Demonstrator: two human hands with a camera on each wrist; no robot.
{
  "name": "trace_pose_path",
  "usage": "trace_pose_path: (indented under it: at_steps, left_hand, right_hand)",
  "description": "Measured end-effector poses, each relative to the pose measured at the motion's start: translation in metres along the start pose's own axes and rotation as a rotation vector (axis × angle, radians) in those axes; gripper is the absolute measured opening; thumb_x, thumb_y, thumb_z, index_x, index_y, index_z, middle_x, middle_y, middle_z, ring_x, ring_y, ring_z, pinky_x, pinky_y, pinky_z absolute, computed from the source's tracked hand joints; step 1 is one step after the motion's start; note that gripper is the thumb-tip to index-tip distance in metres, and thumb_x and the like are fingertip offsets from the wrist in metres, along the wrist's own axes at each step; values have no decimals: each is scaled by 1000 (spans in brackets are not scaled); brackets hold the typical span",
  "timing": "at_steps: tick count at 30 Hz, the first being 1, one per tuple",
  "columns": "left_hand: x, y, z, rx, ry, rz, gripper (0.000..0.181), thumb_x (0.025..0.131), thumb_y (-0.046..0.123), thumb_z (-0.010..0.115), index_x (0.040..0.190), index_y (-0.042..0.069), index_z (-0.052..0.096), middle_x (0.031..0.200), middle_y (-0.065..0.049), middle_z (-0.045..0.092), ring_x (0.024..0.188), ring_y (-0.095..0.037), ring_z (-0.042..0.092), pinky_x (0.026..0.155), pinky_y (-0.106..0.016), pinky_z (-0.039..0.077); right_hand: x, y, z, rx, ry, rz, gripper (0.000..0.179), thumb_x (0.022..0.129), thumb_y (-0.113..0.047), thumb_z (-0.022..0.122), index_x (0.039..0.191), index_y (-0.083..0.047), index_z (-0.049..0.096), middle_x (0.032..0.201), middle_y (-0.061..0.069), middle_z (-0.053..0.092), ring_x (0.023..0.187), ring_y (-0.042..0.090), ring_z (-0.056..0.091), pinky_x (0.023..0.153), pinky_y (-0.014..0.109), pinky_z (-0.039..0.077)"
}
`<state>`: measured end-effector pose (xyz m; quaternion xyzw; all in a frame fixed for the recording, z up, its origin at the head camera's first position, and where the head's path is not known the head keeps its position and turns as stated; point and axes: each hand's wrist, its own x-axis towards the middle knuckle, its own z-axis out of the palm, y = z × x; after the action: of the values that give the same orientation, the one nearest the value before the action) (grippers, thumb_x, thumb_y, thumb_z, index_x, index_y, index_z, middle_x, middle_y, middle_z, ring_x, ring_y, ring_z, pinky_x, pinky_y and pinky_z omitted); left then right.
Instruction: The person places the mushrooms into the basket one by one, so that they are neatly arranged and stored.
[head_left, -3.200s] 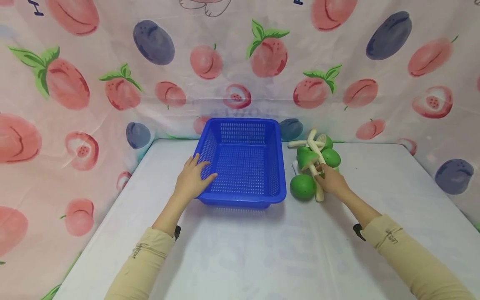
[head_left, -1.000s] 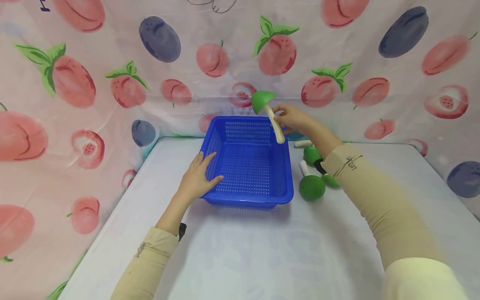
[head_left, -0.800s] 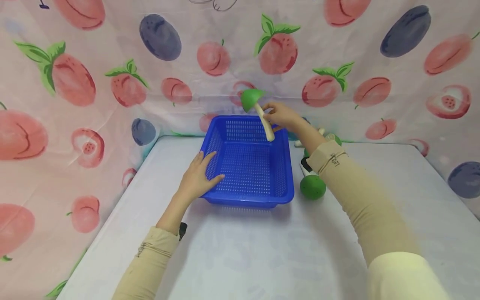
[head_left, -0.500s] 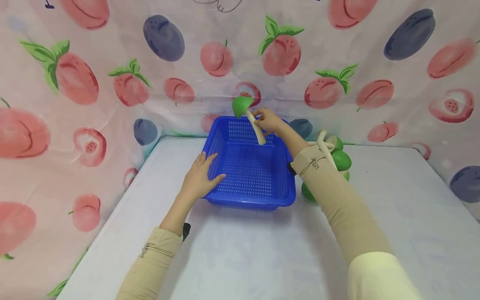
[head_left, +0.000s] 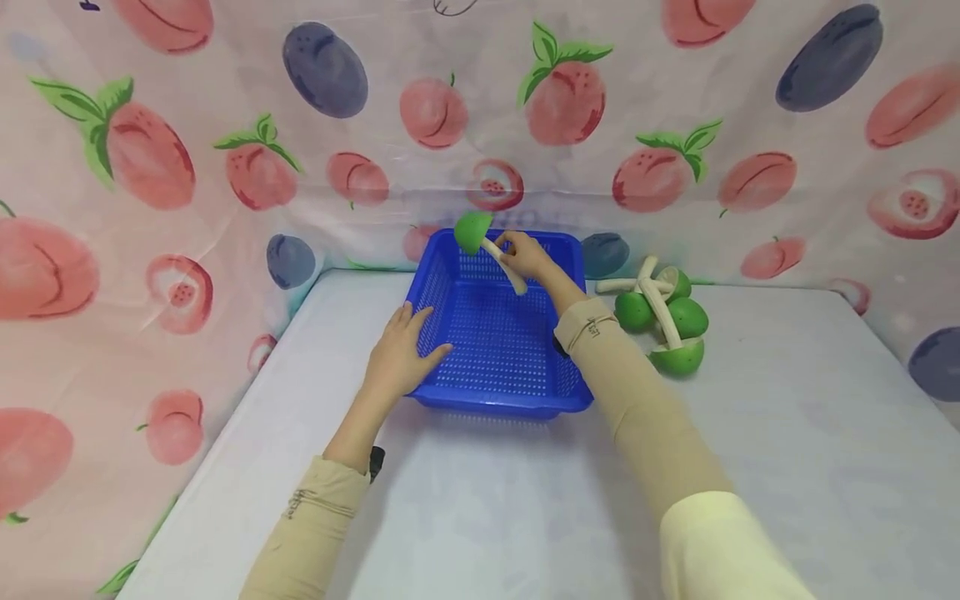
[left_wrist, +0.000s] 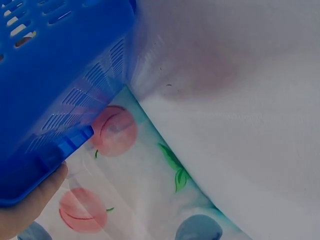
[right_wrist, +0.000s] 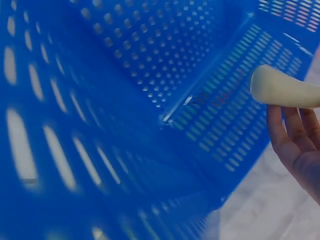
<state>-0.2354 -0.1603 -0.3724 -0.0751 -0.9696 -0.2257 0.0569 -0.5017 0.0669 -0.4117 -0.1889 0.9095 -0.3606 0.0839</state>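
Holding green-capped mushroom (head_left: 474, 233) over blue basket (head_left: 498, 402)

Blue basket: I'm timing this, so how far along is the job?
Done: one green mushroom is off the table, but none shows lying in the blue basket. In hand: that mushroom, in the right hand grip over the basket. Left, apparently: the other mushrooms piled beside it.

White table (head_left: 480, 500), blue basket (head_left: 495, 342), green-capped mushrooms (head_left: 662, 312) (jumbled).
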Motion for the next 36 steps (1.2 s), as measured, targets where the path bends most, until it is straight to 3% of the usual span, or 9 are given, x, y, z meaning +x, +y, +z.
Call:
trace_pose_path:
  at_steps: [3,4,6,12,13,16,20,29,36]
  left_hand:
    - [-1,-1,1,-8,4,1,70,89,44,59,144,6,37,152,-26,24,143,-39,19,111,-57,27]
    - [-1,-2,1,-14,2,4,70,89,44,59,144,6,37,152,-26,25,143,-39,19,112,-57,26]
    - [0,-2,4,-21,-7,10,70,90,45,58,144,6,37,152,-26,25,143,-40,19,112,-57,25]
    - [2,0,7,-29,-15,1,68,89,44,59,144,7,38,152,-25,24,144,-38,18,112,-56,26]
    - [3,0,7,-27,-9,2,68,89,43,59,143,7,39,152,-25,25,144,-37,19,112,-56,26]
    - [4,1,6,-25,5,4,67,90,42,59,143,6,39,152,-24,26,144,-37,20,112,-56,27]
    - [2,1,4,-26,-2,-7,67,90,42,58,143,6,39,152,-25,24,144,-37,19,113,-55,25]
    - [0,-1,-2,-3,10,-14,65,90,40,59,142,6,40,152,-25,25,144,-36,19,114,-53,25]
    - [2,-1,-2,2,9,-14,66,90,42,59,142,5,40,152,-25,25,145,-35,18,113,-52,26]
  right_hand:
    - [6,9,7,-74,14,-10,38,93,-31,59,127,-16,51,114,13,63,93,24,65,73,36,55]
    - [2,6,8,-105,2,22,40,94,-33,56,130,-17,48,120,12,61,100,25,63,80,37,54]
    - [-4,1,11,-186,22,26,33,95,-29,55,126,-17,50,118,11,62,97,25,62,79,38,53]
    - [-48,-50,6,-378,42,64,19,95,-7,51,114,-6,55,110,17,63,96,33,60,84,46,49]
    - [-56,-59,5,-379,19,89,22,96,-7,48,117,-5,54,115,19,62,102,35,58,90,47,47]
    - [-64,-62,10,-424,19,67,23,95,-4,48,117,-3,54,116,20,62,104,35,59,90,45,47]
    - [-65,-57,21,-467,13,61,23,93,0,50,115,-3,54,116,19,62,106,34,59,91,44,48]
    - [-51,-60,35,-439,14,0,19,92,1,47,107,-2,58,113,19,64,104,35,59,92,45,47]
    - [-47,-65,34,-464,1,43,24,90,2,52,113,-2,59,115,19,63,107,35,58,93,45,47]
